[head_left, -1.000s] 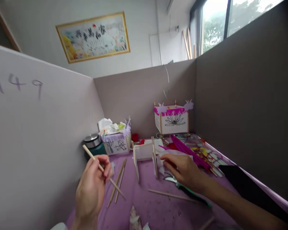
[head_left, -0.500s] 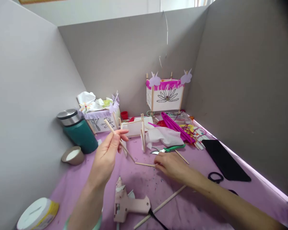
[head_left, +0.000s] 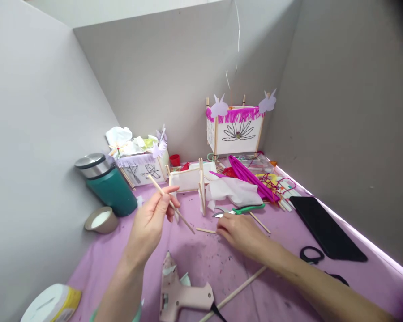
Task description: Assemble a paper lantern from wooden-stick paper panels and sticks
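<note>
Left hand (head_left: 150, 219): fingers pinching a pale stick (head_left: 185, 221) over the tabletop (head_left: 184, 243); right hand (head_left: 240, 231): fingers at the second stick (head_left: 206, 230), lying on it, grip unclear; best pinched lightly, tips visible, clear of the glue gun (head_left: 190, 295).

Stick (head_left: 206, 231) ptly hidden (by R hand (head_left: 239, 230)).

Place: craft workspace, booth-like
Walls: grey partitions (head_left: 174, 80) beyond the hands and on both sides
Surface (head_left: 221, 255): purple covering, dark specks
Tools: glue gun (head_left: 188, 296) wearer's side of left hand (head_left: 156, 208); green-handled scissors (head_left: 250, 209) just beyond right hand (head_left: 240, 233)
Handiwork: fringed paper box (head_left: 240, 134), drawn flower, beyond right hand
</note>
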{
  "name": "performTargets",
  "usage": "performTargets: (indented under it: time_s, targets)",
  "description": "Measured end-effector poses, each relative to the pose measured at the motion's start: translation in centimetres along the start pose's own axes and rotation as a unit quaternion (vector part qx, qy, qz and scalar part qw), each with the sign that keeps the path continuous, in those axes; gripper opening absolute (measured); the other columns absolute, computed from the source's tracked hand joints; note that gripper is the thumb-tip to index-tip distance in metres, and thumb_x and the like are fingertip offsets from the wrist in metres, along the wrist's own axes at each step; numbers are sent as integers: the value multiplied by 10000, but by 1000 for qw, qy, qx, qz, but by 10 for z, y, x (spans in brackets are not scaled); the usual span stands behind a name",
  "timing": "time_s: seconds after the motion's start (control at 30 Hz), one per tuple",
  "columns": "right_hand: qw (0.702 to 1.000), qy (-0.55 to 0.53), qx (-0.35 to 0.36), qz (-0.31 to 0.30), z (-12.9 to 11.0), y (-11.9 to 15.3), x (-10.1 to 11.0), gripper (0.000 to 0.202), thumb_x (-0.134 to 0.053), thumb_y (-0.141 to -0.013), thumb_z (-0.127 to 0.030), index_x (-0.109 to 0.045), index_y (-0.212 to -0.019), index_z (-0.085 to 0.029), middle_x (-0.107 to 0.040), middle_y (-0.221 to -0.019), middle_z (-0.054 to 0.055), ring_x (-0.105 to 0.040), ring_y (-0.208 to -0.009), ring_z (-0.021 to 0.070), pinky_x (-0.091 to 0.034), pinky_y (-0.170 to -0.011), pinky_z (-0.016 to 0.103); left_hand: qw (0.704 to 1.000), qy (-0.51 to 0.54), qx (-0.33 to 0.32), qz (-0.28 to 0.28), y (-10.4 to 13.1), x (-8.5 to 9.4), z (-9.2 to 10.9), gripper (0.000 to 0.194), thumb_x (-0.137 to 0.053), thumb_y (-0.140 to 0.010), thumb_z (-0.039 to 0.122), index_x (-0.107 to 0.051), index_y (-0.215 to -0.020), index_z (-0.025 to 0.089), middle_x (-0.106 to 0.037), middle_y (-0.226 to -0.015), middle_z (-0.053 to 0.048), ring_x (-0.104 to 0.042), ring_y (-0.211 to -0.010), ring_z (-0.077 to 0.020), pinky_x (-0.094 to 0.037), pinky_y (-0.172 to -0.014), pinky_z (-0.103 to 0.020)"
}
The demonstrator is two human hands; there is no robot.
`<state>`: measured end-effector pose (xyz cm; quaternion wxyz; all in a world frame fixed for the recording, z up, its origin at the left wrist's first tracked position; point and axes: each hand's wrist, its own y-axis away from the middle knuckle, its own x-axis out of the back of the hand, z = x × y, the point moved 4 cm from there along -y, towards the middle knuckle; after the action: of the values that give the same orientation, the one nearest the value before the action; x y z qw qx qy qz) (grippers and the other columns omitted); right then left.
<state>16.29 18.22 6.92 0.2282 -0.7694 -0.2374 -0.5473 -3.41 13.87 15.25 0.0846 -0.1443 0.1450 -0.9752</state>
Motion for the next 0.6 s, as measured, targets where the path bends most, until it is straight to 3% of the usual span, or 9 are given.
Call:
performTargets:
  time_s: [0.17,0.27,0.37,0.47,0.53,0.6]
  targets:
    - [976,-165,66,122,-38,-14,13,224,-578,-867,-308,-658,-1035,-182,-684,-893,37,-609,-765,146,-405,-699,240,1000,-8,-8,-24,1,-15,6,324,-411,-929,406,-592,-1118,216,-574,-817,0,-500,-639,-97,-438,-622,-236]
    - [972,-170,83,142,-52,-26,7,159,-564,-877,-269,-694,-905,-182,-678,-848,34,-604,-729,136,-402,-692,241,999,-19,-6,-29,4,-16,8,343,-418,-919,407,-611,-1116,202,-587,-818,-17,-505,-631,-110,-443,-612,-249]
    - [968,-179,95,149,-55,-36,3,173,-555,-883,-230,-694,-799,-172,-672,-796,30,-598,-734,132,-394,-682,229,997,-64,-31,-2,5,-4,10,331,-448,-905,396,-635,-1106,211,-596,-829,-22,-512,-640,-117,-445,-649,-259]
    - [967,-192,83,147,-50,-45,2,197,-545,-891,-225,-672,-753,-163,-667,-755,24,-590,-724,130,-385,-671,222,985,-120,-55,108,4,20,6,309,-483,-885,401,-645,-1090,236,-612,-861,-21,-539,-709,-132,-438,-699,-258]
    - [968,-198,70,135,-48,-52,2,220,-533,-899,-233,-660,-732,-165,-664,-728,17,-588,-707,127,-380,-664,217,977,-138,-37,157,1,33,-3,315,-537,-846,423,-652,-1068,231,-629,-918,-32,-557,-751,-147,-442,-694,-261]
    - [971,-194,68,125,-48,-59,0,233,-527,-901,-242,-662,-727,-168,-663,-716,13,-583,-686,125,-370,-650,217,980,-148,-13,133,-7,35,-16,357,-612,-785,431,-658,-1060,209,-638,-938,-45,-569,-772,-159,-454,-689,-268]
